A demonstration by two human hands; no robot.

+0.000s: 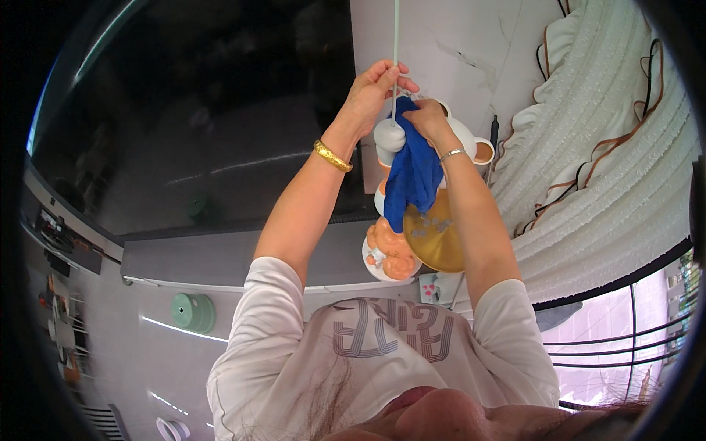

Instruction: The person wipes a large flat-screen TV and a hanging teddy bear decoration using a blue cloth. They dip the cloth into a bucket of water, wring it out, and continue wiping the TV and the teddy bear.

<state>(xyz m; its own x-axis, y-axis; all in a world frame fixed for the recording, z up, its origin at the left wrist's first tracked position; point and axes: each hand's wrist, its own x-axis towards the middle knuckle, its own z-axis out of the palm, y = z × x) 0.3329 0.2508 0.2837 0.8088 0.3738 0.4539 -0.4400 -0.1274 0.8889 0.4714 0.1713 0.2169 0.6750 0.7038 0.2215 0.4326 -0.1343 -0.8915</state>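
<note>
A thin pale rod [395,49] rises from the rounded white top of a figurine [389,136]. My left hand [380,82], with a gold bangle at the wrist, pinches the rod between thumb and fingers. My right hand [429,120] grips the upper part of a blue cloth [415,171], which hangs down beside the white top. Below the cloth are a round gold tray [438,237] and an orange-and-white figurine part [391,248]. Behind my right wrist shows a white figure with a round ear-like part [483,151]. My right fingertips are partly hidden by the cloth.
A large black television screen [220,121] fills the left side, above a grey cabinet [220,253]. White curtains [595,154] with brown-and-black trim hang at the right. A green stool [193,312] stands on the floor at the lower left. Behind my hands is a marbled wall [469,44].
</note>
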